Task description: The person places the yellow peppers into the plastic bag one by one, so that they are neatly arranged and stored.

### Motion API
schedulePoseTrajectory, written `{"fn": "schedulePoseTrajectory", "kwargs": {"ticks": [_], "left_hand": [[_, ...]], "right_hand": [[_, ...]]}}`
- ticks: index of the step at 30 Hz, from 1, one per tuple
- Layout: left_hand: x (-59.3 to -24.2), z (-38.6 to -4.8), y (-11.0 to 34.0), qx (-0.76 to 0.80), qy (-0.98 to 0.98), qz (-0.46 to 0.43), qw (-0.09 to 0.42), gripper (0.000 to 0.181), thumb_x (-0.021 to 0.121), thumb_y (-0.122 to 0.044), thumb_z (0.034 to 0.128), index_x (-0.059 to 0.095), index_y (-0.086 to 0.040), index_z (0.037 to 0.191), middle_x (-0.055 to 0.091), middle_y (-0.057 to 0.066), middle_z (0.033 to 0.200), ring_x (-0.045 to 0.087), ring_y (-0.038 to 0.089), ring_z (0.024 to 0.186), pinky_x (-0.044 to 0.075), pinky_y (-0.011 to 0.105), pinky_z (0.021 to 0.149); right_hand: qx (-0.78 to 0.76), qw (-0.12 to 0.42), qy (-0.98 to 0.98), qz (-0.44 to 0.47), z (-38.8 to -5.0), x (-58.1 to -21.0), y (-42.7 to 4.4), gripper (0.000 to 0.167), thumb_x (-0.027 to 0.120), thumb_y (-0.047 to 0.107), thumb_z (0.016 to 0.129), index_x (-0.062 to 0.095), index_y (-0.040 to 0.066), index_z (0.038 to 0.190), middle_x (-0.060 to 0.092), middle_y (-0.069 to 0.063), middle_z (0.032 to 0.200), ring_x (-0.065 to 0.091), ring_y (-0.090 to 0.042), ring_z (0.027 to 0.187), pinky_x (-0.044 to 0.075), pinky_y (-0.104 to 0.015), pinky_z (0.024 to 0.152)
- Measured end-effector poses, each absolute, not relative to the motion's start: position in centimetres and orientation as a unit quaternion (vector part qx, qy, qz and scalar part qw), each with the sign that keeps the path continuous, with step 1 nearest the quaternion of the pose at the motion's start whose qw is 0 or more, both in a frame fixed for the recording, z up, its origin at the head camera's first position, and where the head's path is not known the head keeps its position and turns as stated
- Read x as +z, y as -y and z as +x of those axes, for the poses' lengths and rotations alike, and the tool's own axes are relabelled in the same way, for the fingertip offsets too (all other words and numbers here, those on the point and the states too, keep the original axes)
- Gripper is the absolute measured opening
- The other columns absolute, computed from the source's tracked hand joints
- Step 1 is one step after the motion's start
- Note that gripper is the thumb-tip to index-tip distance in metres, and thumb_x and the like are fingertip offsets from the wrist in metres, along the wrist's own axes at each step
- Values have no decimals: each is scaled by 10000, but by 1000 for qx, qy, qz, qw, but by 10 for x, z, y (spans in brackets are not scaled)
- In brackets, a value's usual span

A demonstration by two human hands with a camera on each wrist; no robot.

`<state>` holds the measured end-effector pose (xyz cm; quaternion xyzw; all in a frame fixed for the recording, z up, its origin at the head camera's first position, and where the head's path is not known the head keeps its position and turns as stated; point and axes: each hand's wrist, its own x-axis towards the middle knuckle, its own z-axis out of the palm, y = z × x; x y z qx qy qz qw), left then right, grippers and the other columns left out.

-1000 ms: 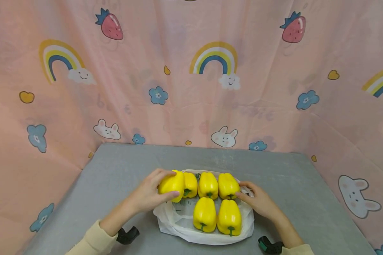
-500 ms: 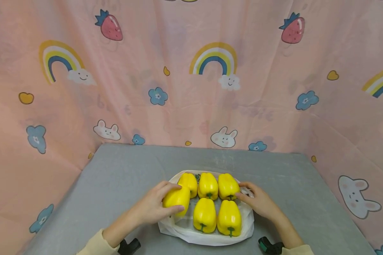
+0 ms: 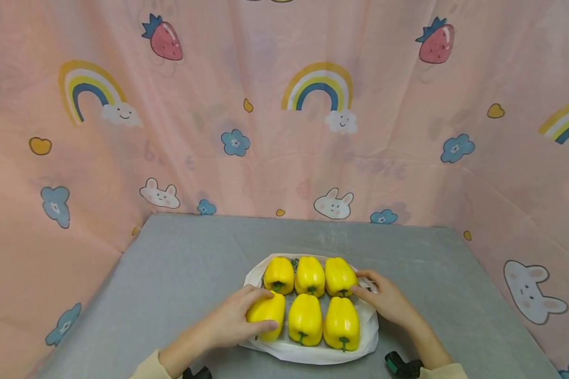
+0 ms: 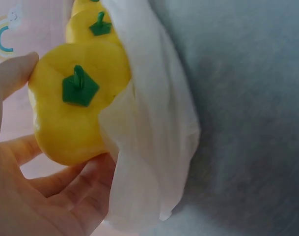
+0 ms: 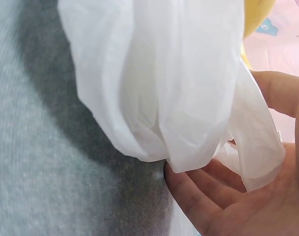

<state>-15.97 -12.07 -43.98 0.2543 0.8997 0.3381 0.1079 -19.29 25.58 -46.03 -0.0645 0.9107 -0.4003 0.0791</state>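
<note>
In the head view my left hand [image 3: 239, 315] holds a yellow bell pepper [image 3: 269, 316] at the front left of a white plastic bag [image 3: 308, 358]. The left wrist view shows the green stem [image 4: 79, 88] on that pepper's end, with the thumb on one side and fingers on the other. Bag plastic covers part of the pepper. My right hand [image 3: 384, 297] touches the right side of the back-right yellow bell pepper [image 3: 340, 276]. In the right wrist view, its relaxed fingers [image 5: 198, 196] lie beside the bag's edge, with a bag handle [image 5: 255, 142] near the palm.
Several other yellow bell peppers [image 3: 305, 318] lie in two rows on the bag. Under everything is a grey table [image 3: 208, 247]. A pink printed curtain [image 3: 208, 105] hangs at the back and sides. A black wrist device [image 3: 402, 366] sits by the right wrist.
My left hand has brought its pepper from the back left down to the front left, beside the front row, uncovering the back-left pepper. The right hand stays in place.
</note>
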Motion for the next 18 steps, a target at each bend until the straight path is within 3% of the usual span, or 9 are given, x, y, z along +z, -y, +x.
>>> {"fn": "schedulePoseTrajectory", "kwargs": {"ticks": [12, 18], "left_hand": [[-454, -158, 110, 335, -913, 212, 99, 667, 634, -645, 915, 581, -180, 1390, 577, 26, 1261, 547, 161, 994, 500, 399, 822], [-454, -157, 105, 331, -917, 201, 95, 701, 621, -677, 905, 574, -188, 1404, 557, 20, 1221, 539, 154, 933, 493, 372, 772]], "right_hand": [[-396, 82, -913, -63, -191, -459, -255, 666, 621, 518, 983, 522, 31, 1427, 465, -272, 1491, 398, -508, 1380, 376, -696, 1045], [-390, 80, -916, -56, -191, -459, -254, 669, 627, 521, 977, 527, 31, 1421, 467, -271, 1491, 404, -506, 1376, 375, -699, 1042]]}}
